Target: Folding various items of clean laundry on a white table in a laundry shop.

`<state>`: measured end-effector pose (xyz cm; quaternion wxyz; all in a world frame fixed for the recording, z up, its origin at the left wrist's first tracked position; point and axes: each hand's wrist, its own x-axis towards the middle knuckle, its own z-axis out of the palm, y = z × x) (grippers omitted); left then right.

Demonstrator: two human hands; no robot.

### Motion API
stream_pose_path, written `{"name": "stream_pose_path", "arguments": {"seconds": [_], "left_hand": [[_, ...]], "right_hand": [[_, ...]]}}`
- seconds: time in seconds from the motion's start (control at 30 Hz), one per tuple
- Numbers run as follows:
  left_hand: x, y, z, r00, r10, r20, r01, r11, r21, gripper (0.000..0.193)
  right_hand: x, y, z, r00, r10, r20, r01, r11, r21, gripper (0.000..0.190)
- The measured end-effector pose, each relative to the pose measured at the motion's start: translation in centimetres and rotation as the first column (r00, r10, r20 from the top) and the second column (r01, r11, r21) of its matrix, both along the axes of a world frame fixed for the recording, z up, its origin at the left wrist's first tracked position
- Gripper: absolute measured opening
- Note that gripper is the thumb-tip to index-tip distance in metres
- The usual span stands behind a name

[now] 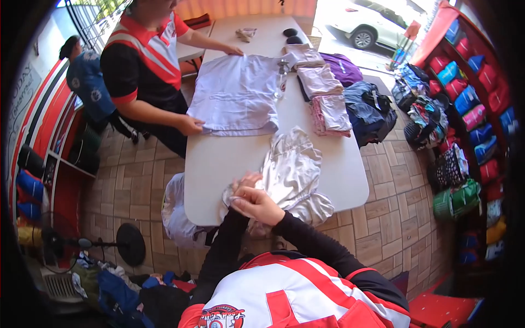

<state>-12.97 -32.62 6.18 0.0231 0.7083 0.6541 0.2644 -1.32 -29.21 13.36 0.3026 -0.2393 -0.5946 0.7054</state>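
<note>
A shiny cream satin garment (293, 168) lies crumpled on the near part of a white folding table (344, 172), with part of it draping over the near edge. My left hand (247, 179) is blurred, just left of the garment's middle folds. Across my left wrist comes my right hand (262, 206), its fingers curled by the black sleeve cuff. Whether the fingers pinch the cuff or some cloth cannot be made out. A bit of the same pale satin shows left of my wrists.
Across the table a co-worker (141, 61) spreads a white shirt (240, 96). Folded light clothes (320, 82) are stacked at the right, beside a clear spray bottle (282, 78). Bulging bags (367, 106) stand right of the table. A fan base (130, 244) and clothes piles (119, 291) lie lower left.
</note>
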Motion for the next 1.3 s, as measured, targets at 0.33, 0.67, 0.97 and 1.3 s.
{"name": "stream_pose_path", "arguments": {"seconds": [0.33, 0.67, 0.97, 1.3], "left_hand": [[-0.8, 1.3, 10.8, 0.917, 0.068, 0.394, -0.059, 0.998, -0.037, 0.012], [-8.8, -6.3, 7.3, 0.743, 0.566, -0.359, -0.639, 0.759, -0.124, 0.024], [-6.3, -2.1, -8.8, 0.846, -0.157, 0.510, 0.238, 0.966, -0.097, 0.043], [-14.4, -6.8, -1.9, 0.561, 0.314, 0.766, -0.265, 0.945, -0.194, 0.042]], "right_hand": [[1.2, -4.1, -1.5, 0.909, -0.368, 0.197, 0.188, 0.783, 0.593, 0.011], [7.8, 1.7, -5.7, 0.743, -0.664, 0.082, 0.651, 0.688, -0.321, 0.040], [4.0, -0.5, -4.2, 0.927, -0.365, 0.081, 0.369, 0.929, -0.029, 0.054], [12.9, -2.0, -3.1, 0.936, -0.335, 0.111, 0.353, 0.880, -0.317, 0.048]]}}
